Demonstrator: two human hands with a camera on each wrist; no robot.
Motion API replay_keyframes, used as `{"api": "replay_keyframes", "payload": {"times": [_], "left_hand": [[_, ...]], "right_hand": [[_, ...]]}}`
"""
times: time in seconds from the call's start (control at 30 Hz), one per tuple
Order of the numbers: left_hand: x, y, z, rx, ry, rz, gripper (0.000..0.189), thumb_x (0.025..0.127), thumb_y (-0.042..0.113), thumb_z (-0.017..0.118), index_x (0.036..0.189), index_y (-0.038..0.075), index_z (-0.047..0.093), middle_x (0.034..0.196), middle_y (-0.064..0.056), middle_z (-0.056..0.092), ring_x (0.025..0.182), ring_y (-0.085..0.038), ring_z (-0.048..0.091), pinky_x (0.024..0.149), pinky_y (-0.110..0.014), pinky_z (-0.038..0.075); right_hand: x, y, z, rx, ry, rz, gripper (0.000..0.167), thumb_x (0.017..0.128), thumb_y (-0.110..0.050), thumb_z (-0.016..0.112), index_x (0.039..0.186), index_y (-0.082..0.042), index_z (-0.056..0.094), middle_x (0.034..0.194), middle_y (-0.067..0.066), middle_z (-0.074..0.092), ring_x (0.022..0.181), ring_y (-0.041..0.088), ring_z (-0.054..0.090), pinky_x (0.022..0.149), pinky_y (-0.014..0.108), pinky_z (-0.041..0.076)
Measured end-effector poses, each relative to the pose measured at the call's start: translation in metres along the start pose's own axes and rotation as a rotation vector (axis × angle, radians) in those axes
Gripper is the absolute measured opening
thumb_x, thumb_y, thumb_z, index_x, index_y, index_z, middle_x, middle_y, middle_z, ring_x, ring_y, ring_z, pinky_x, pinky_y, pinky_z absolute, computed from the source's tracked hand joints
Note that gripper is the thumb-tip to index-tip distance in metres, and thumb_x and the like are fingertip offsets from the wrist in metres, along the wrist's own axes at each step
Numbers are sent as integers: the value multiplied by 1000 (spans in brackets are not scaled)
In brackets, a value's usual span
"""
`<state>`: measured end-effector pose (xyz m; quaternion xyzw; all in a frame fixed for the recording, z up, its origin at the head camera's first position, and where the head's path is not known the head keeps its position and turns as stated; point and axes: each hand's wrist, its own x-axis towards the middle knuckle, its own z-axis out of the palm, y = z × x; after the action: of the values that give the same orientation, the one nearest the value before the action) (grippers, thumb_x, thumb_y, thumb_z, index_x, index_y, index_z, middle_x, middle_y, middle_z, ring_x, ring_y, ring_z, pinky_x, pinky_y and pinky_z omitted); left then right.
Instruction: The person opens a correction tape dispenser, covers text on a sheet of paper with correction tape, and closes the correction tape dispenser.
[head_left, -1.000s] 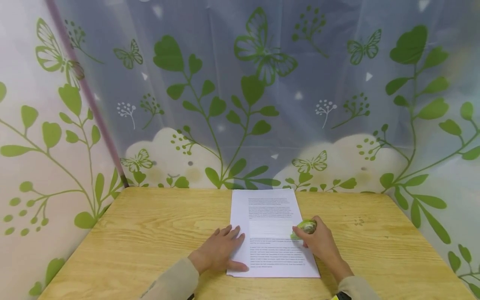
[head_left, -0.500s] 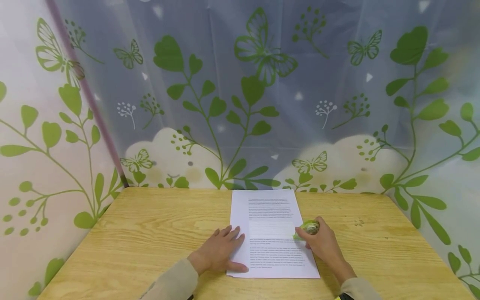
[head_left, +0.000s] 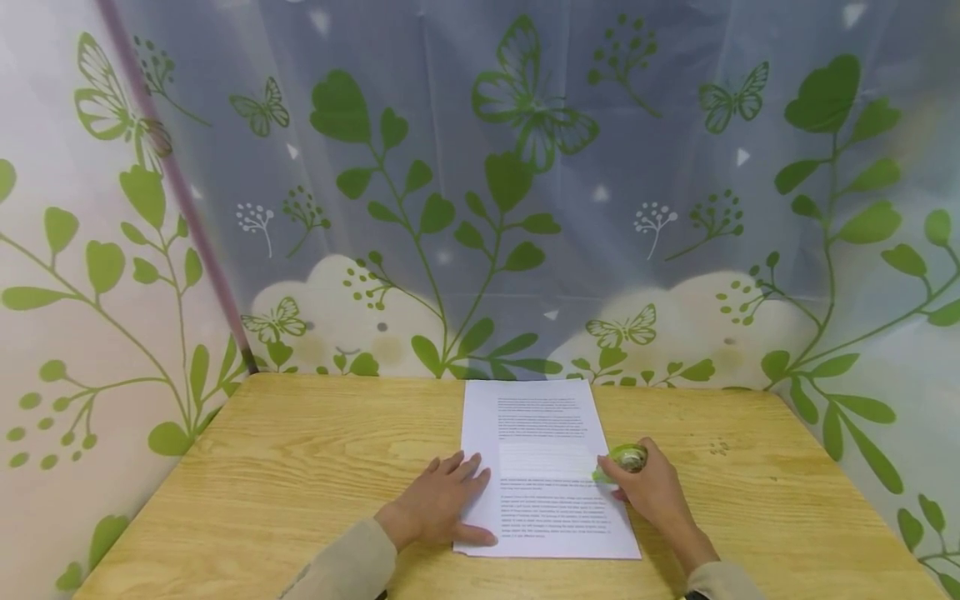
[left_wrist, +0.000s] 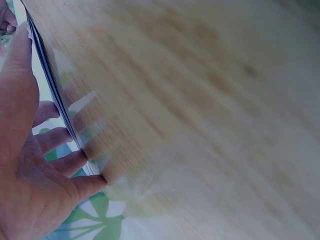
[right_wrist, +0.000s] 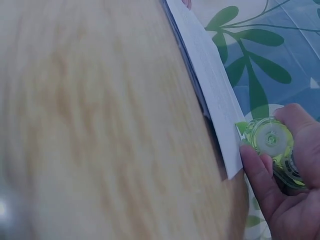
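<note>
A stack of printed paper (head_left: 551, 517) lies on the wooden table, its text broken by a blank white band across the middle. My left hand (head_left: 438, 504) rests with spread fingers on the left edge of the sheets; in the left wrist view the fingers (left_wrist: 52, 140) reach over that edge. In my right hand (head_left: 658, 487) I grip a green see-through correction tape (head_left: 628, 457) between thumb and fingers. Its tip is at the paper's right edge, level with the lower side of the white band. The right wrist view shows the round reel inside the correction tape (right_wrist: 270, 140).
The wooden table (head_left: 322, 450) extends to both sides of the paper. Behind it hangs a curtain (head_left: 442, 208) printed with green leaves and butterflies, reaching down to the table's back edge. A small mark (head_left: 718, 447) shows on the tabletop at the right.
My right hand has moved a short way to the right with the correction tape, to the paper's right edge. The left hand has stayed in place on the sheets.
</note>
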<state>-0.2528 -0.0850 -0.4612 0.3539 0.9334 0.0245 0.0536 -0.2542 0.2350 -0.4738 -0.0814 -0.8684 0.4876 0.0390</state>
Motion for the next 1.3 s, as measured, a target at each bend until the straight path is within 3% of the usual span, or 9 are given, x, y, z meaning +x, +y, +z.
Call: {"api": "replay_keyframes", "payload": {"times": [0.17, 0.33, 0.5, 0.63, 0.73, 0.87, 0.93, 1.1, 1.3], "left_hand": [[-1, -1, 1, 8, 4, -2, 92, 82, 75, 46, 146, 10, 39, 152, -14, 31, 137, -37, 28, 106, -55, 27], [-3, -2, 1, 13, 6, -4, 92, 82, 75, 45, 146, 10, 39, 151, -15, 31, 137, -38, 28, 106, -55, 27], [-4, -5, 2, 9, 25, 4, 92, 82, 75, 46, 145, 8, 41, 151, -16, 32, 136, -38, 29, 105, -56, 28], [-3, -7, 6, 13, 58, 36, 91, 83, 74, 44, 144, 7, 42, 149, -17, 34, 135, -40, 31, 104, -57, 29], [-2, -8, 8, 16, 75, 54, 91, 83, 74, 43, 143, 6, 43, 148, -18, 35, 134, -40, 32, 103, -58, 30], [0, -7, 9, 24, 78, 61, 89, 85, 73, 42, 144, 7, 42, 149, -17, 34, 134, -40, 32, 103, -57, 30], [1, -6, 9, 29, 73, 57, 89, 85, 73, 43, 145, 7, 41, 150, -16, 34, 135, -39, 31, 103, -56, 30], [1, -3, 7, 39, 60, 31, 89, 84, 73, 45, 145, 9, 41, 150, -14, 33, 136, -37, 31, 104, -55, 30], [-1, -1, 3, 48, 46, 12, 90, 82, 74, 46, 145, 10, 41, 150, -14, 34, 136, -37, 31, 105, -54, 30]], "right_hand": [[2, 7, 0, 84, -16, 18, 51, 85, -36, 72, 106, 1, 44, 89, 13, 60, 62, 17, 64, 59, 27, 54], [4, 13, -3, 364, -7, 112, 61, 87, -46, 67, 118, 0, 41, 82, 8, 58, 67, 15, 61, 65, 28, 56], [0, -3, 6, 477, 42, 139, 90, 83, -53, 67, 144, 1, 27, 71, 5, 60, 59, 12, 60, 60, 29, 55], [-4, -22, 26, 477, 35, 120, 84, 80, -49, 73, 136, 2, 36, 73, 7, 61, 60, 14, 61, 60, 29, 55], [-6, -33, 45, 461, 3, 97, 64, 78, -45, 77, 113, 0, 47, 76, 10, 63, 59, 16, 62, 59, 30, 55], [-9, -44, 69, 410, -23, 46, 75, 76, -44, 79, 127, 1, 48, 79, 10, 66, 56, 20, 65, 53, 32, 55], [-10, -48, 79, 376, -36, 28, 75, 76, -44, 79, 126, 2, 48, 79, 9, 66, 56, 20, 65, 51, 32, 54], [-9, -52, 98, 339, -57, -2, 52, 78, -41, 78, 101, -3, 50, 72, 8, 65, 54, 19, 64, 50, 32, 54], [-9, -49, 107, 321, -30, 5, 47, 81, -37, 76, 99, -4, 48, 64, 7, 61, 48, 15, 58, 49, 29, 52]]}}
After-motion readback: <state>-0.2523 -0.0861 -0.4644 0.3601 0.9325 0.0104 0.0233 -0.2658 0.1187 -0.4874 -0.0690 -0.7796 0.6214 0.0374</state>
